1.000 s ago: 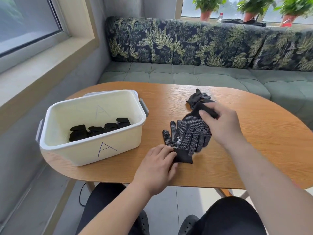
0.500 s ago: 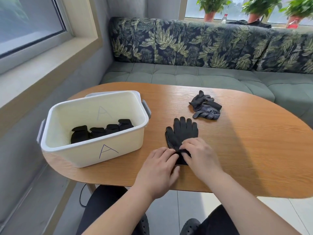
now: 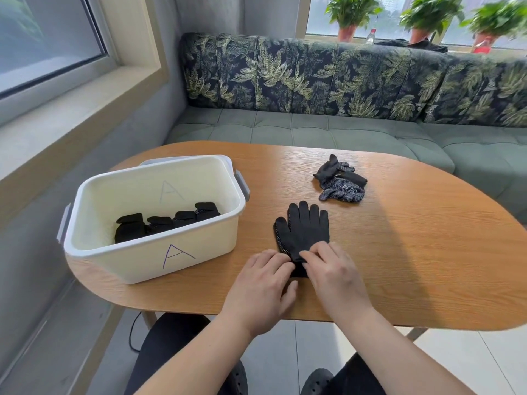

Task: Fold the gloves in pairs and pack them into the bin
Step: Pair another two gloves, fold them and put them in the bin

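Hands (image 3: 302,277) unmoved; bin (image 3: 154,223) labelled "A".

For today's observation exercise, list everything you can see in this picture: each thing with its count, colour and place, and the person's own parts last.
Table: one, wooden, oval, in front of the person.
Bin: one, white, marked A, on the table's left side.
Folded gloves: about four bundles, black, inside the bin.
Stacked gloves: one flat pair, black, table centre, under the hands.
Loose gloves: a small heap, black with dots, farther right on the table.
Sofa: one, green seat, leaf-print back, behind the table.
Potted plants: three, green, on the windowsill.
Bottle: one, clear, on the windowsill.
Left hand: on the pair's cuff.
Right hand: on the same cuff.
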### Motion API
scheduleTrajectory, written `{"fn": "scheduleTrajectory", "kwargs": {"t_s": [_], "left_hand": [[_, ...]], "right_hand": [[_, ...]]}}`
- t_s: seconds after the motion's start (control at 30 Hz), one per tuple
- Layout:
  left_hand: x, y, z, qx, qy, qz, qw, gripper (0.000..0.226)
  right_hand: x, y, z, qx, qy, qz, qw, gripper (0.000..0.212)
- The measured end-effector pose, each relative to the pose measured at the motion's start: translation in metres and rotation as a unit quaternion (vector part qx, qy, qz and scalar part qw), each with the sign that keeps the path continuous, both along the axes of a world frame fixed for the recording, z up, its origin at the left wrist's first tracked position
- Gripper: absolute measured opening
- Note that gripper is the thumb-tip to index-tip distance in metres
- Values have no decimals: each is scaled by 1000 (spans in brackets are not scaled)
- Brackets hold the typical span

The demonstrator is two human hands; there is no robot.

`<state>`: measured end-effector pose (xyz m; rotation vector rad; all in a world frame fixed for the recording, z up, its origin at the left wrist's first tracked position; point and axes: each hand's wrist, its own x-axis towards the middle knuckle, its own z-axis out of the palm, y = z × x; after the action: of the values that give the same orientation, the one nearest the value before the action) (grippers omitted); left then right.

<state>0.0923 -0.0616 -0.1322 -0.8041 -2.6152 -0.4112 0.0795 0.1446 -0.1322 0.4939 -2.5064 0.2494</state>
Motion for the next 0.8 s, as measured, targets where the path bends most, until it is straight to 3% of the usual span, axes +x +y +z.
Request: {"fn": "scheduleTrajectory", "kwargs": {"t_s": [0.27,0.8], "left_hand": [[1,0,0,-1,23,-12,1000,31],[2,0,-1,15,25,-12,1000,28]], "right_hand": [[8,-2,-5,-87,-22,-9,996,21],[14,-2,-2,-91,-41,11,995,24]]}}
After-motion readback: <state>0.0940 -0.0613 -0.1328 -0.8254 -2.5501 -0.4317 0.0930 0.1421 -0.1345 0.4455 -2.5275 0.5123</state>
